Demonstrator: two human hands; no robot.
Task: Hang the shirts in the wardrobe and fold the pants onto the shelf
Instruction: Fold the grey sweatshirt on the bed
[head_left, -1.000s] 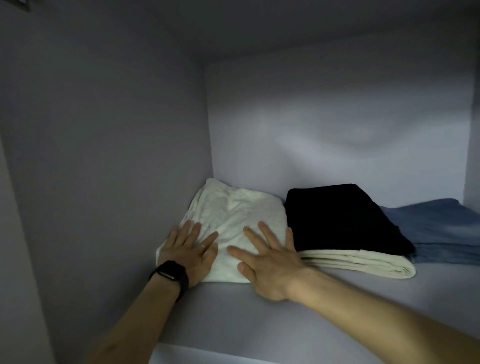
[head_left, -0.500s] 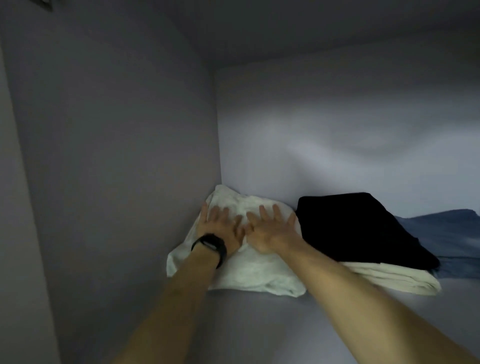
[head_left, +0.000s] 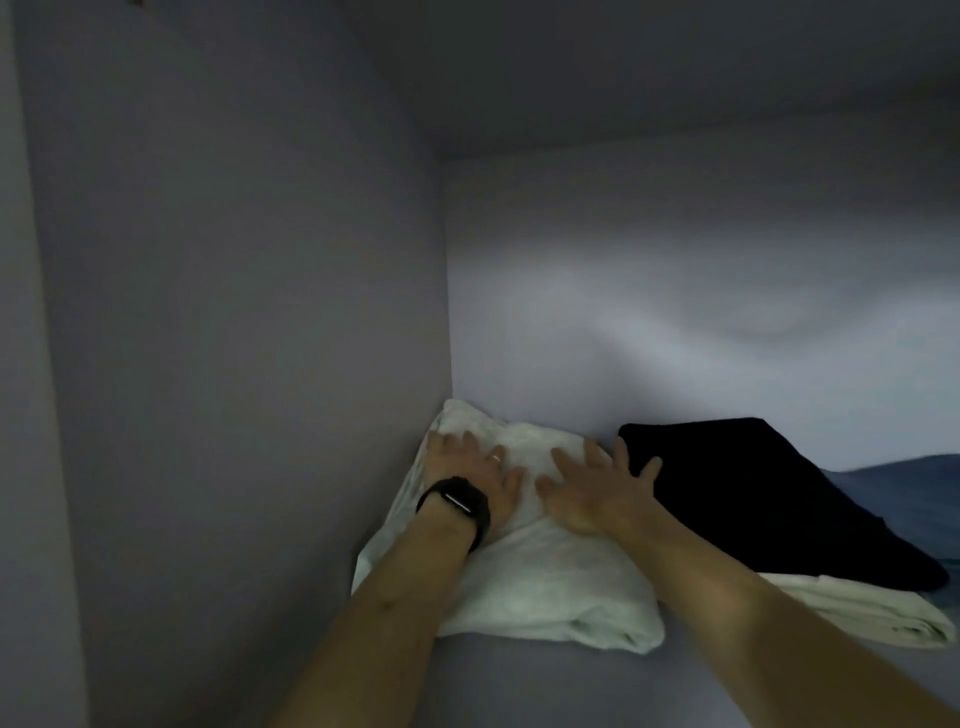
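Two hands lie flat on a folded white pair of pants (head_left: 540, 582). The left hand (head_left: 467, 478) has a black watch (head_left: 457, 506) on its wrist, and its fingers are spread out and pressing down — it grips nothing. The right hand (head_left: 597, 493) is spread flat too, just beside the left one, and it holds nothing either.

The white pants sit in the back left corner of the shelf (head_left: 519, 686), touching the left wall (head_left: 234, 364) of the wardrobe. Just to the right is a folded black pair (head_left: 769, 499). It lies on top of a cream pair (head_left: 857, 613). Further right, some blue cloth (head_left: 909, 488) shows at the edge; it may be jeans, but I cannot tell.

The white pants look soft and light, and a bit puffy. They will squash under the palms and could slide on the smooth shelf. I think the pants are nearly in place — this looks like the last pat down. To move them, it is best to hold the thick folded edge at the front, with both hands, so the fold does not fall open.
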